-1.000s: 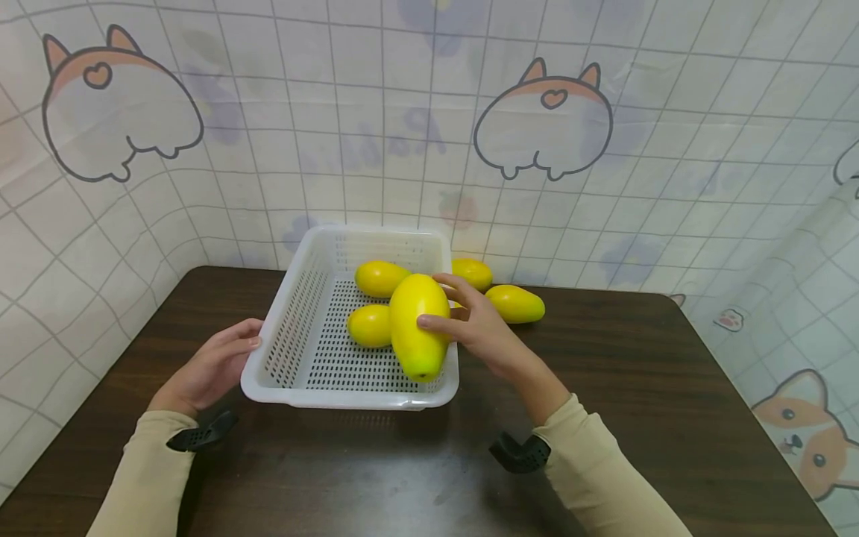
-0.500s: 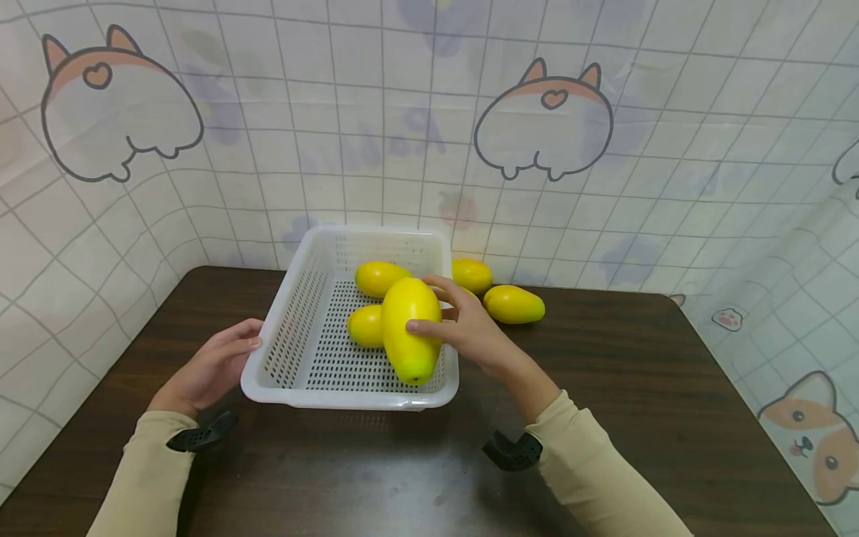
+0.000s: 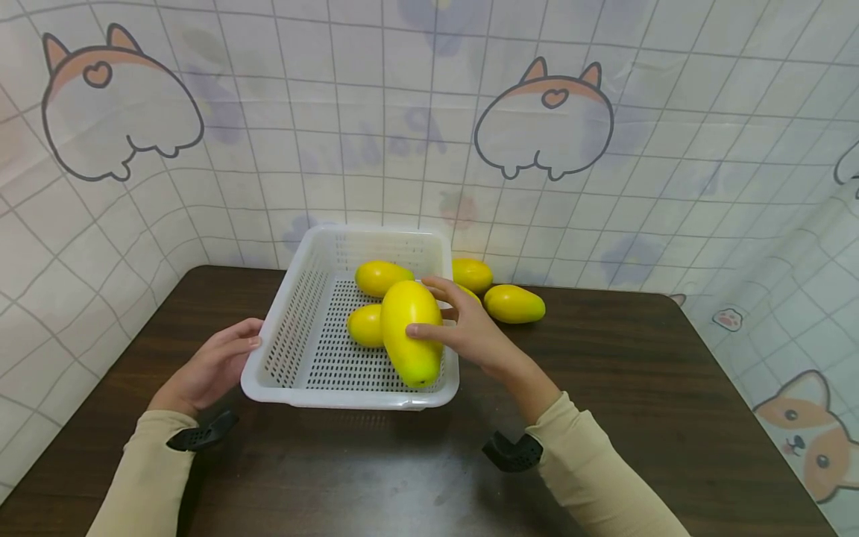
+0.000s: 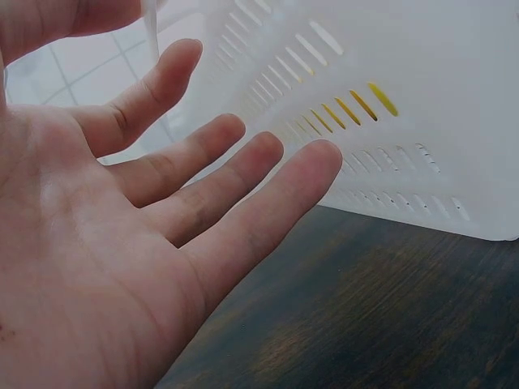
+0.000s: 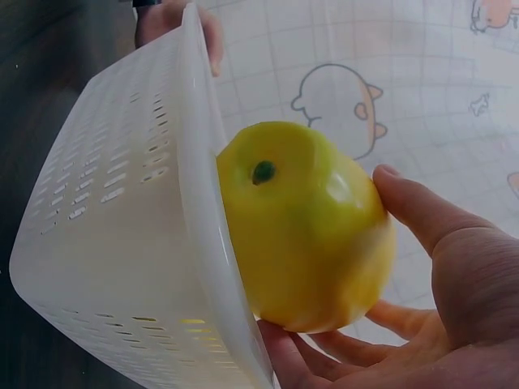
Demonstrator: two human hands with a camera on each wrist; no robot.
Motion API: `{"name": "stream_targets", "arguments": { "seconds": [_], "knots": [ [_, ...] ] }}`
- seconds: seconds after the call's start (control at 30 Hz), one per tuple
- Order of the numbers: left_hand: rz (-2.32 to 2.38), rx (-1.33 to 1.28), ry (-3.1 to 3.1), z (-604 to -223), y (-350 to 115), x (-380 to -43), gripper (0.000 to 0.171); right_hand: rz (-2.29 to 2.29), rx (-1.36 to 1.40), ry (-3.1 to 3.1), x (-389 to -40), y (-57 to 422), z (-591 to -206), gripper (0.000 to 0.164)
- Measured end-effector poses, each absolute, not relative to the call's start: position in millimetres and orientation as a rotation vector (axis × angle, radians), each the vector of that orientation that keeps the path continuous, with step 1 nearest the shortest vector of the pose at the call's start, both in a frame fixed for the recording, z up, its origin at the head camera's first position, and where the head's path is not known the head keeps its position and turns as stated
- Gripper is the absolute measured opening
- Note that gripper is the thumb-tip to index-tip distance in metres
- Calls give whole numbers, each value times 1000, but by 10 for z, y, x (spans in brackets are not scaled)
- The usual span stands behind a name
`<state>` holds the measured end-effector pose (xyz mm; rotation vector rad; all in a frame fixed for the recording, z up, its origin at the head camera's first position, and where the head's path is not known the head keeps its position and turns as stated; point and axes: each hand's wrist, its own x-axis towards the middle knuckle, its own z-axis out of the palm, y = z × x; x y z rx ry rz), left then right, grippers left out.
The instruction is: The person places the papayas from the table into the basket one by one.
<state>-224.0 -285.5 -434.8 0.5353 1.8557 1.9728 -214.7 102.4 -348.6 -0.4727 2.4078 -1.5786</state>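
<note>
Fruit first, then: where is the big yellow fruit?

Over the right part of the white basket, long and slightly tilted, in the right hand. From the head view I cannot tell whether it touches the basket.

How does that hand hold it?

Firmly around the side: thumb across the near face, other fingers curving behind. The right wrist view shows the fruit just beside the rim, one end turned to the camera with a small green spot on it.

And the left hand?

At the basket's left rim. The left wrist view shows its fingers spread and nearly straight beside the slotted outer wall, and some yellow shows through the slots.

What lies inside the basket?

Two smaller-looking fruits: the rear fruit and the nearer fruit, which the held one partly covers.

Anything beyond the right wall?

Yes, a back fruit and a right-hand fruit on the dark wooden table, plus a sliver of yellow mostly hidden behind the hand.

Behind it all?

Gridded cloth with cartoon corgis. The person wears beige sleeves and black wrist devices.
</note>
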Motion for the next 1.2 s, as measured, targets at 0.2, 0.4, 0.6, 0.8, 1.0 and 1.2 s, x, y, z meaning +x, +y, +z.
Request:
{"name": "stream_targets", "arguments": {
  "seconds": [0.2, 0.4, 0.6, 0.8, 1.0, 1.2],
  "knots": [
    [1978, 541, 1839, -4328, -2842, -2236, 31, -1547, -439, 2408, -2118, 1018, -3414, 70],
    [1981, 544, 1825, -4311, -2833, -2234, 31, -1527, -422, 2412, -1969, 1003, -3205, 65],
    [1983, 539, 1824, -4309, -2840, -2239, 31, -1595, -388, 2423, -1938, 1045, -3145, 59],
    [1967, 516, 1855, -4311, -2844, -2235, 31, -1658, -367, 2411, -2025, 1126, -3230, 56],
    [1957, 502, 1872, -4310, -2834, -2230, 30, -1687, -326, 2408, -2175, 1242, -3430, 60],
    [1964, 517, 1863, -4307, -2843, -2234, 31, -1748, -361, 2388, -2197, 1321, -3453, 61]
  ]
}}
